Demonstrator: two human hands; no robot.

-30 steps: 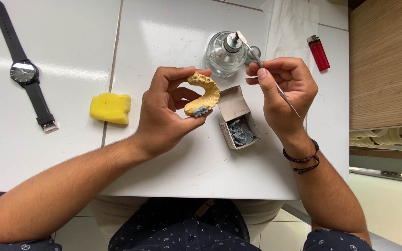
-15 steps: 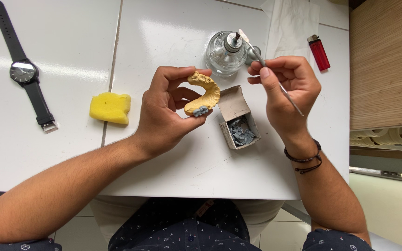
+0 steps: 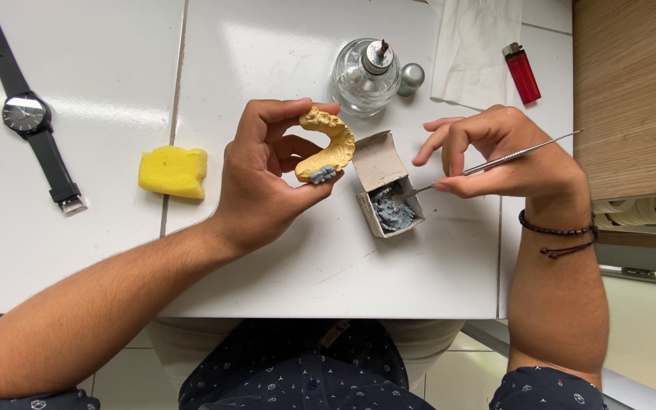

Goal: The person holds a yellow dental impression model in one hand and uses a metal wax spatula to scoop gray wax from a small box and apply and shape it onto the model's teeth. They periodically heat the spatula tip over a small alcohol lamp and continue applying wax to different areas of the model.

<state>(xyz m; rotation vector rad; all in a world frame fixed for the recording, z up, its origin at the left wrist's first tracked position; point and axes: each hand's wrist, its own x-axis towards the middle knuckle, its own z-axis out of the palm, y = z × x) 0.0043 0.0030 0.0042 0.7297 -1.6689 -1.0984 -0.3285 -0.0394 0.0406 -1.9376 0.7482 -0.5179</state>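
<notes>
A black wristwatch (image 3: 30,121) is lying flat at the far left, a yellow sponge (image 3: 174,171) near it. The left hand (image 3: 267,178) is pinching a yellow tooth cast (image 3: 329,146) between thumb and fingertips, holding it above the white table (image 3: 115,61). Just right, a small open box (image 3: 387,188) of grey wax is sitting, and the right hand (image 3: 503,156) is pinching a thin metal tool (image 3: 495,162), its tip dipping into the box. Behind are standing a glass burner (image 3: 364,72), a tissue (image 3: 471,53) and a red lighter (image 3: 521,74).
</notes>
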